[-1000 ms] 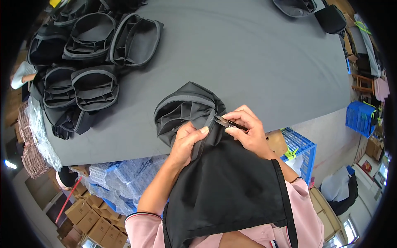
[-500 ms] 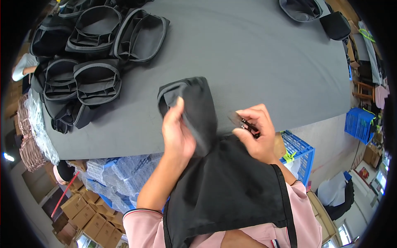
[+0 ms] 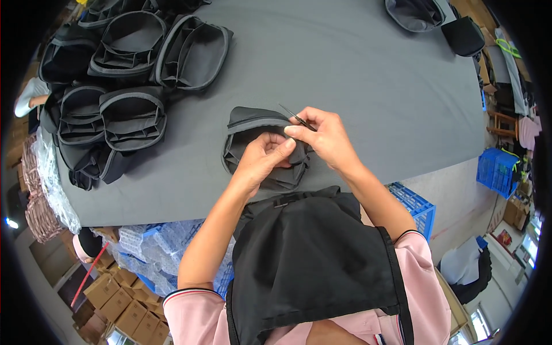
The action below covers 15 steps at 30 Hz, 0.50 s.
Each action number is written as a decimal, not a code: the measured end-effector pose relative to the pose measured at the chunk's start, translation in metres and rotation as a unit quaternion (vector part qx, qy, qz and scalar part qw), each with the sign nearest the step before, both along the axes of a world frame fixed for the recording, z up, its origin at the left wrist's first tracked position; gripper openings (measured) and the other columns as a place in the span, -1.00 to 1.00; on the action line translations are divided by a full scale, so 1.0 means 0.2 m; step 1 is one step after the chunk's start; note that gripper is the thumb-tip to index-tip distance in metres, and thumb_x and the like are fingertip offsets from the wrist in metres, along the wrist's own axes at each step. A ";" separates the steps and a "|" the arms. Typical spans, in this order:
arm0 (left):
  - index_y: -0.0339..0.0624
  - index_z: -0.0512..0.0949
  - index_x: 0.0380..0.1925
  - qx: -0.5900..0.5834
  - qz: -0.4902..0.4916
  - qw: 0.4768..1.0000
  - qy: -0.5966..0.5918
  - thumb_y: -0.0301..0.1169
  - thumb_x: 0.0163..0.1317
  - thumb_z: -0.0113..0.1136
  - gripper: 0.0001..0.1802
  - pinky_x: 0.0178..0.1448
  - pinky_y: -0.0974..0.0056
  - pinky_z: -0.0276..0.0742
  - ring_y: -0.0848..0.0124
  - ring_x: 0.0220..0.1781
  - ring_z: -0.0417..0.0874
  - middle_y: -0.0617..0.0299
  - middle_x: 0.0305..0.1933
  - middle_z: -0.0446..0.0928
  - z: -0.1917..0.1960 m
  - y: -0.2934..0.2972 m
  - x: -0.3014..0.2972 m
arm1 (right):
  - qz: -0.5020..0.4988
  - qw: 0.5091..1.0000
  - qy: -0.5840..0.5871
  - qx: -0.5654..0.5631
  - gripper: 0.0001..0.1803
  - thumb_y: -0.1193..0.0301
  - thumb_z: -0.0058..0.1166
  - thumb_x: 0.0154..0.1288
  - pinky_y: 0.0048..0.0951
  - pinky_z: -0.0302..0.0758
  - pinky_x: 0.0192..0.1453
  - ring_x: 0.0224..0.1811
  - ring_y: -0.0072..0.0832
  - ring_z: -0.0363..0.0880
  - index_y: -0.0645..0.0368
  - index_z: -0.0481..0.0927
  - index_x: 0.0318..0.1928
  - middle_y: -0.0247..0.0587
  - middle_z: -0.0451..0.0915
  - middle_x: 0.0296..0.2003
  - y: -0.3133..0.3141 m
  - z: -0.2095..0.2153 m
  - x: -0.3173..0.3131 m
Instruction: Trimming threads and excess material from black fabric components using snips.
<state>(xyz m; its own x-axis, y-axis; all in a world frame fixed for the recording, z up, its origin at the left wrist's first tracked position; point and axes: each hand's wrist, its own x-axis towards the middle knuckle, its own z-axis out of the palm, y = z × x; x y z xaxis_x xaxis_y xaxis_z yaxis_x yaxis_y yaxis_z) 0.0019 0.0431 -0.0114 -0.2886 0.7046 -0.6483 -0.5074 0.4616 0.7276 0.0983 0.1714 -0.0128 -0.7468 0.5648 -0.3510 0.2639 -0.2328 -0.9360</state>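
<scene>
Left hand: we are seeing the left hand (image 3: 261,163) pressing down on the near part of a black fabric pouch (image 3: 253,138), fingers curled and pinching a fold of cloth, seemingly to keep the seam taut and steady
Right hand: the right hand (image 3: 325,138) is closing around small thread snips (image 3: 296,118), thumb and forefinger narrow on the handle, blades pointing far-left over the pouch's upper edge, probably so the tips can reach a loose thread
Pouch: it is lying on the grey table (image 3: 345,69) near its near edge, just in front of us, its grey-trimmed rim facing the far side; both hands are touching it
Snips: we are watching them hover at the pouch's rim; whether the blades are touching cloth we cannot tell
Stack at far left: a heap of similar black pouches (image 3: 115,86) with grey-bound openings is piling up on the table's far-left corner, well apart from the one in hand
Far right: another dark pouch (image 3: 414,12) and a small black bag (image 3: 463,34) are sitting at the far right edge
Apron: a black apron (image 3: 310,259) is hanging over pink sleeves below the hands
Below the table: a blue plastic crate (image 3: 411,201) is standing near right, cardboard boxes (image 3: 115,302) near left
</scene>
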 end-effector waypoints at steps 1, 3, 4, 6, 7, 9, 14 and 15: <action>-0.38 0.42 -0.22 -0.007 -0.006 0.999 0.031 -0.03 0.07 0.26 -0.43 -0.20 0.37 0.52 0.45 -0.28 0.52 0.14 -0.30 0.46 0.00 0.01 0.00 | 0.015 0.996 0.022 -0.089 -0.83 0.41 0.23 0.09 -0.68 0.25 -0.47 -0.54 -0.75 0.33 0.25 0.54 -0.41 -0.47 0.45 -0.59 0.00 -0.01 -0.02; -0.40 0.42 -0.26 -0.013 -0.013 0.998 0.061 -0.08 0.04 0.32 -0.44 -0.27 0.38 0.54 0.46 -0.32 0.52 0.15 -0.33 0.45 -0.02 0.04 0.00 | 0.017 0.986 0.024 -0.162 -0.83 0.40 0.23 0.08 -0.69 0.24 -0.48 -0.53 -0.76 0.35 0.22 0.56 -0.41 -0.48 0.46 -0.58 0.03 -0.02 -0.04; -0.42 0.42 -0.29 -0.034 -0.017 0.997 0.061 -0.12 0.03 0.33 -0.47 -0.32 0.39 0.54 0.46 -0.36 0.52 0.15 -0.37 0.44 -0.03 0.05 0.00 | 0.036 0.977 0.006 -0.210 -0.83 0.39 0.24 0.08 -0.69 0.24 -0.48 -0.53 -0.76 0.35 0.22 0.56 -0.41 -0.48 0.47 -0.57 0.04 -0.03 -0.04; -0.47 0.42 -0.38 -0.036 -0.012 0.997 0.061 -0.20 0.03 0.33 -0.53 -0.43 0.39 0.56 0.47 -0.45 0.52 0.16 -0.45 0.42 -0.07 0.07 -0.01 | 0.053 0.965 -0.014 -0.258 -0.82 0.38 0.25 0.08 -0.69 0.24 -0.49 -0.53 -0.76 0.36 0.23 0.57 -0.40 -0.47 0.47 -0.56 0.05 -0.03 -0.03; -0.47 0.42 -0.38 -0.038 -0.011 0.997 0.060 -0.20 0.03 0.33 -0.53 -0.43 0.39 0.56 0.47 -0.45 0.52 0.16 -0.45 0.42 -0.07 0.08 0.00 | 0.022 0.989 -0.013 -0.147 -0.84 0.41 0.23 0.09 -0.65 0.29 -0.44 -0.51 -0.72 0.39 0.24 0.57 -0.38 -0.41 0.49 -0.56 0.03 -0.03 -0.01; -0.46 0.42 -0.40 -0.029 0.044 0.995 0.088 -0.26 0.04 0.31 -0.58 -0.44 0.39 0.56 0.47 -0.48 0.52 0.18 -0.47 0.42 -0.07 0.10 0.02 | -0.042 0.996 -0.011 0.081 -0.87 0.47 0.19 0.10 -0.56 0.39 -0.35 -0.49 -0.64 0.44 0.26 0.58 -0.34 -0.30 0.53 -0.55 0.00 -0.01 0.04; -0.39 0.45 -0.33 -0.047 0.038 0.995 0.080 -0.36 0.08 0.25 -0.70 -0.43 0.41 0.59 0.48 -0.46 0.56 0.18 -0.44 0.52 -0.07 0.11 0.01 | -0.040 0.962 -0.019 0.270 -0.77 0.46 0.18 0.08 -0.51 0.41 -0.30 -0.47 -0.55 0.46 0.21 0.53 -0.21 -0.26 0.55 -0.47 -0.06 0.02 0.30; -0.39 0.45 -0.34 -0.043 0.050 0.995 0.073 -0.36 0.08 0.26 -0.70 -0.43 0.41 0.59 0.49 -0.47 0.56 0.18 -0.45 0.52 -0.06 0.11 0.02 | -0.042 0.962 -0.021 0.269 -0.77 0.46 0.18 0.08 -0.51 0.41 -0.30 -0.47 -0.55 0.46 0.21 0.53 -0.21 -0.26 0.55 -0.47 -0.05 0.03 0.33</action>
<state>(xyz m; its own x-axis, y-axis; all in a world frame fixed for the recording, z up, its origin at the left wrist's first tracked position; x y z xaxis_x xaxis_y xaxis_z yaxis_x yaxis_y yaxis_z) 0.0050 0.0649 -0.0243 -0.4497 0.6118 -0.6508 -0.4461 0.4774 0.7570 0.1636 0.1610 -0.0070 -0.6822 0.7309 -0.0208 0.3060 0.2596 -0.9160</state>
